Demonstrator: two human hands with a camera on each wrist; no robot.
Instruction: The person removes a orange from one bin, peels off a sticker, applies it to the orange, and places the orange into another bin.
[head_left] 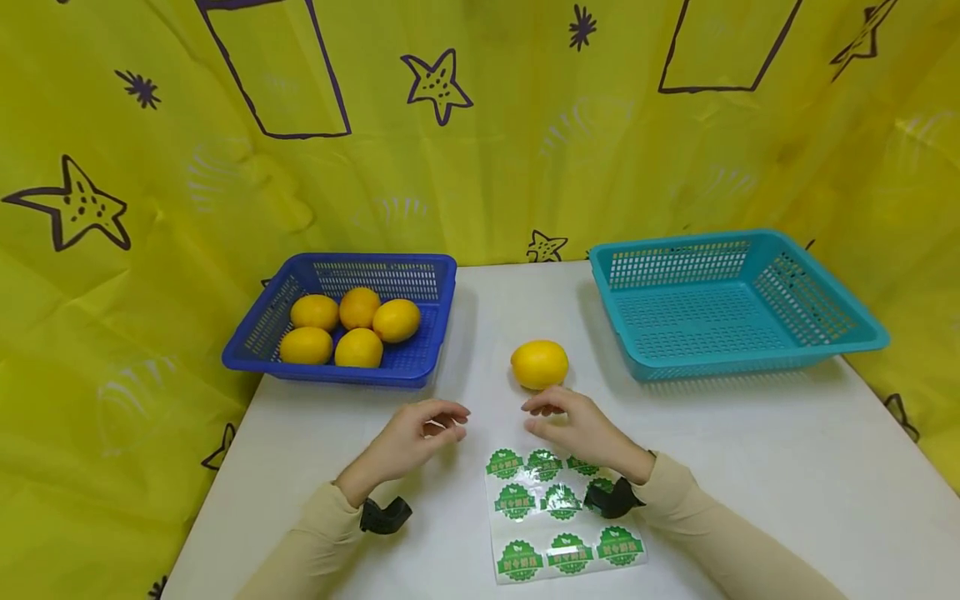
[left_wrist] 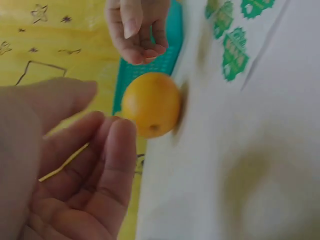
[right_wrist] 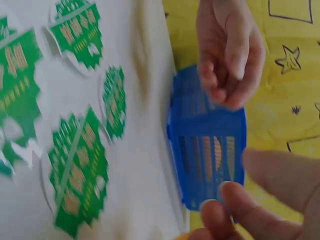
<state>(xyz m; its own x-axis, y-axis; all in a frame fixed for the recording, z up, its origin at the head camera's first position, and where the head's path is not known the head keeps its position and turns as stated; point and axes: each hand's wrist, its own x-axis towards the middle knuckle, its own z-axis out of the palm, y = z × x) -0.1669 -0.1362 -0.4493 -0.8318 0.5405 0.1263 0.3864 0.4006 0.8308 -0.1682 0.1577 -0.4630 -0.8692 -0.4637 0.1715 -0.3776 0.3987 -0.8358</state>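
**Both hands wait near 1 lemon**

On the left we see a dark blue plastic basket with holes (head_left: 420, 287). It keeps 5 round yellow lemons (head_left: 348, 327) together so they do not roll off the white table (head_left: 750, 450).

Next comes our left hand (head_left: 412, 437). Its fingers are loosely curled and hold nothing. It floats just over the table.

In the middle, 1 more yellow lemon (head_left: 539, 364) sits alone on the table, just past our fingertips, easy to grab.

Our right hand (head_left: 581, 429) is near that lemon, fingers bent and empty too. It hovers over the clear sheet of round green stickers (head_left: 558, 521), which lies flat and close.

On the right, the light blue plastic basket (head_left: 825, 333) has nothing in it.
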